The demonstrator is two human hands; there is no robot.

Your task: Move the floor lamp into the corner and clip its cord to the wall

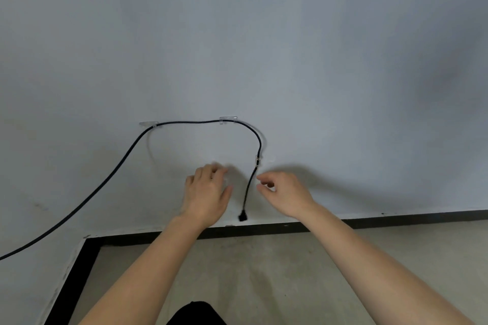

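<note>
Nearest you, at 6 o'clock, a dark patch of your clothing (195, 314) sits at the bottom edge, and both bare forearms reach up from there over the pale floor (264, 272). Beyond it a black baseboard (264, 228) runs along the foot of the wall and turns toward you at 8 o'clock. Your left hand (207, 195) is at about 11 o'clock from the middle of the floor, fingers spread loosely and empty, its fingertips blurred against the wall (264, 47). Your right hand (284, 192) is at 1 o'clock, thumb and forefinger curled toward each other with a narrow gap, gripping nothing. Between the two hands hangs the end of the black cord (249, 187), apart from both, its plug (242, 216) dangling just above the baseboard. Farther up, the cord passes a small clear clip (258, 159) at 12 o'clock, arches left through a second clear clip (228, 119), then a third clip (149, 124) at 11 o'clock, and from there slopes down to the left edge at 8 o'clock. The lamp itself is out of view.
</note>
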